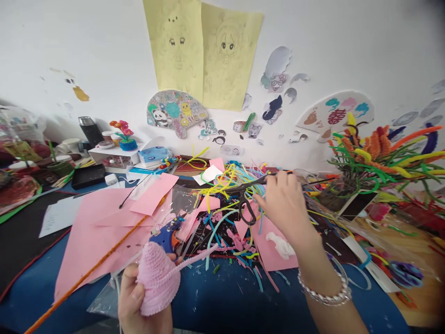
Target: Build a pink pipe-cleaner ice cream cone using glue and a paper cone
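Note:
My left hand [131, 292] is closed around a pale pink cone [156, 278] of coiled pipe cleaner, its tip upward. A loose pink pipe cleaner end [200, 259] sticks out from the cone to the right. Over the clutter, my right hand [285, 204] grips black scissors [247, 212], with one handle loop hanging left of the fingers. Part of the scissors is hidden by that hand. Just behind the cone lies a blue and orange tool [167, 237], its kind unclear.
Tangled pipe cleaners [229, 181] and pink scraps cover the middle of the table. Pink paper sheets [93, 232] lie left, crossed by a long orange pipe cleaner [90, 273]. At right stand a bunch of pipe cleaner flowers [382, 148] and a phone [358, 204]. A black thermos [89, 131] is back left.

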`<state>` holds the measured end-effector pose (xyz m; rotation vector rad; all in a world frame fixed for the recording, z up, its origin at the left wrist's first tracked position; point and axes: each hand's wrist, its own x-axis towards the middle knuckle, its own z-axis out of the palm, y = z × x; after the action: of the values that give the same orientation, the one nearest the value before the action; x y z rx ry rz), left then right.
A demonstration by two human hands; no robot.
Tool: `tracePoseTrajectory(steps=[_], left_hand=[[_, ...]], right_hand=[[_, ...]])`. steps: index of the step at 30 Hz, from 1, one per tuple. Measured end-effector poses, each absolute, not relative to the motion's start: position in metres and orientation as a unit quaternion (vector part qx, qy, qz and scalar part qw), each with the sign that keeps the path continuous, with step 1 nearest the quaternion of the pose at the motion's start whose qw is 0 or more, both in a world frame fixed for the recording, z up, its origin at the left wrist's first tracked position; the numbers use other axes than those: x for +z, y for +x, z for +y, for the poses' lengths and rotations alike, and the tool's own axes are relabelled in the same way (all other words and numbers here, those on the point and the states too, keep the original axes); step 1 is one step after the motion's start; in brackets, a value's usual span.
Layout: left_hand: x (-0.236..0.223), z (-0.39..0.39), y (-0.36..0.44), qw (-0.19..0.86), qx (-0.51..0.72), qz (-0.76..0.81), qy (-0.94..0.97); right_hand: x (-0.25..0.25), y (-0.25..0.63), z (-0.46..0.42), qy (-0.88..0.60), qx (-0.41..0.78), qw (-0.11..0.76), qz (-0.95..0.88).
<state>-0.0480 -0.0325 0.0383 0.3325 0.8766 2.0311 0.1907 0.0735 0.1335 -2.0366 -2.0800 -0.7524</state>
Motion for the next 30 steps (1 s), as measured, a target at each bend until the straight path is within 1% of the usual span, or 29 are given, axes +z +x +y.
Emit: tracePoseTrajectory(steps=[3, 5, 8, 10, 12, 14, 15, 17, 20, 23, 26, 30], left_hand=[[0.036, -0.031, -0.048, 0.438, 0.815, 0.355, 0.136], [0.033, -0.029, -0.048, 0.437, 0.810, 0.366, 0.137], [0.026, -0.027, -0.047, 0.452, 0.795, 0.380, 0.139], [0.024, -0.025, -0.045, 0.466, 0.785, 0.386, 0.137], [0.024, -0.023, -0.043, 0.469, 0.780, 0.394, 0.125], [0.026, -0.021, -0.040, 0.470, 0.778, 0.403, 0.109], [0.027, -0.020, -0.039, 0.469, 0.778, 0.406, 0.103], [0.029, -0.019, -0.038, 0.477, 0.773, 0.406, 0.101], [0.027, -0.018, -0.038, 0.480, 0.770, 0.403, 0.114], [0.021, -0.019, -0.040, 0.481, 0.768, 0.397, 0.149], [0.015, -0.019, -0.043, 0.485, 0.763, 0.391, 0.172], [0.013, -0.019, -0.042, 0.484, 0.763, 0.393, 0.169]], right_hand=[[0.138, 0.213, 0.066, -0.670, -0.323, 0.081, -0.663], [0.136, 0.230, 0.062, -0.679, -0.342, 0.074, -0.645], [0.129, 0.254, 0.058, -0.701, -0.313, 0.079, -0.636], [0.122, 0.269, 0.054, -0.742, -0.269, 0.125, -0.602], [0.111, 0.283, 0.049, -0.806, -0.195, 0.188, -0.526], [0.097, 0.296, 0.043, -0.843, -0.061, 0.243, -0.476], [0.088, 0.300, 0.040, -0.831, 0.028, 0.268, -0.487], [0.068, 0.302, 0.032, -0.758, 0.208, 0.325, -0.526], [0.040, 0.288, 0.019, -0.680, 0.363, 0.329, -0.546], [0.020, 0.266, 0.005, -0.616, 0.528, 0.336, -0.479], [0.011, 0.253, -0.002, -0.506, 0.610, 0.406, -0.455], [0.009, 0.248, 0.001, -0.382, 0.653, 0.482, -0.442]])
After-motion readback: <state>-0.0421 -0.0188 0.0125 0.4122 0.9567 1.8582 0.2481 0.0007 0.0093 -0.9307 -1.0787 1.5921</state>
